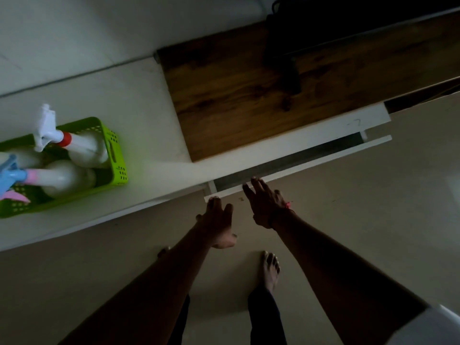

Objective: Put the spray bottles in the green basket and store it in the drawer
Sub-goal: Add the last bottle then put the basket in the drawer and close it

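The green basket [116,155] stands on the white counter at the far left. Inside it lie white spray bottles: one with a red collar and white trigger [82,145], one with a pink collar and blue trigger [62,178]. A white drawer [311,159] under the counter is pulled out a little, showing a narrow dark gap. My left hand [217,220] touches the drawer front's left end with its fingertips. My right hand [265,202] rests on the drawer front's top edge, fingers spread. Neither hand holds anything.
A dark wooden board [236,95] lies on the white counter [154,108] behind the drawer, with a black object [283,46] standing on it. Below is beige floor, where my bare feet [270,270] stand.
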Tool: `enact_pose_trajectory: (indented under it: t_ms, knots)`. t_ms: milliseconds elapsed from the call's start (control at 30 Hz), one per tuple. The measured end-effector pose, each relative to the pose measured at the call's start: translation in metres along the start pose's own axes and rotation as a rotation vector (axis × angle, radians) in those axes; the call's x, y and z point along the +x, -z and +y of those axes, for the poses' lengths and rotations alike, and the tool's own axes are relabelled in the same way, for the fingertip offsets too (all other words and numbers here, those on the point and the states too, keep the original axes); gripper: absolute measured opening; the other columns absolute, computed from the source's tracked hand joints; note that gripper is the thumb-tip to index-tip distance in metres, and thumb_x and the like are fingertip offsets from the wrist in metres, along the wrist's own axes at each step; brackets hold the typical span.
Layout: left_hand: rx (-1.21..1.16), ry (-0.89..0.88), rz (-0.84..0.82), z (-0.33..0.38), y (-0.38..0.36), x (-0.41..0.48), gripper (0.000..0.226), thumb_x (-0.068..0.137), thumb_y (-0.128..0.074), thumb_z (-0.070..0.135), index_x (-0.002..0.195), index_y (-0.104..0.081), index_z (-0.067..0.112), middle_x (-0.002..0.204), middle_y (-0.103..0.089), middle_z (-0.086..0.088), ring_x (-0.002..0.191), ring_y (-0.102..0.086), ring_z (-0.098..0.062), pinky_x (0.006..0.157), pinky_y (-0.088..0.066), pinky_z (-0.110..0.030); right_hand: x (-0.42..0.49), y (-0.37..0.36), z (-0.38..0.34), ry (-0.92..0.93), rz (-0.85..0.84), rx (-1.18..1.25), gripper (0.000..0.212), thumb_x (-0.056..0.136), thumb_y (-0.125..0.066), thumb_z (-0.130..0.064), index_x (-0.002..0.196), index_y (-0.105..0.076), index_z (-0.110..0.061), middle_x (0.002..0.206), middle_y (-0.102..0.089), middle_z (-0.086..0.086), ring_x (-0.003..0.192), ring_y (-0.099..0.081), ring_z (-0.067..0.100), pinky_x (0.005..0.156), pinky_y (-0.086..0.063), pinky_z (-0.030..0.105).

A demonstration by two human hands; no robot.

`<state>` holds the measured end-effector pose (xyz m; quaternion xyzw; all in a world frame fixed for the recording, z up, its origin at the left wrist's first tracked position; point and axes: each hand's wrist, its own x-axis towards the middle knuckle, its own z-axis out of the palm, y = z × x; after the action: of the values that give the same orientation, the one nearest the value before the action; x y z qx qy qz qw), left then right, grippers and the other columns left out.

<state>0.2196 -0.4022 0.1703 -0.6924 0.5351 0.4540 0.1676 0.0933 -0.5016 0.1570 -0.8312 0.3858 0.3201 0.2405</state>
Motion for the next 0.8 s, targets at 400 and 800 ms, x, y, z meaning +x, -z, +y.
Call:
enact_pose_trajectory:
  t_ms: [400,800]
  knots:
    - [-0.209,0.073,0.135,0.003,-0.043,-0.019,0.073,0.086,-0.056,0.02,0.15,-0.02,0.013,0.153,-0.022,-0.008,0.136,-0.032,-0.027,0.108,-0.038,-0.044,-0.036,-0.032,0.005,-0.01,-0.085,-0.003,0.088,0.082,-0.063,-0.009,0.151,-0.01,-0.023,0.16,0.001,0.011,0.147,-0.003,0.03,0.114,-0.025,0.054]
    - [-0.105,0.019,0.006,0.013,-0.088,-0.051,0.085,0.087,-0.053,0.021,0.154,-0.001,0.014,0.159,-0.002,-0.003,0.143,-0.019,-0.027,0.113,-0.03,-0.044,-0.077,-0.074,0.011,-0.033,-0.159,0.05,0.097,0.079,-0.067,-0.006,0.151,-0.003,-0.024,0.16,0.01,0.009,0.147,0.006,0.029,0.116,-0.018,0.055]
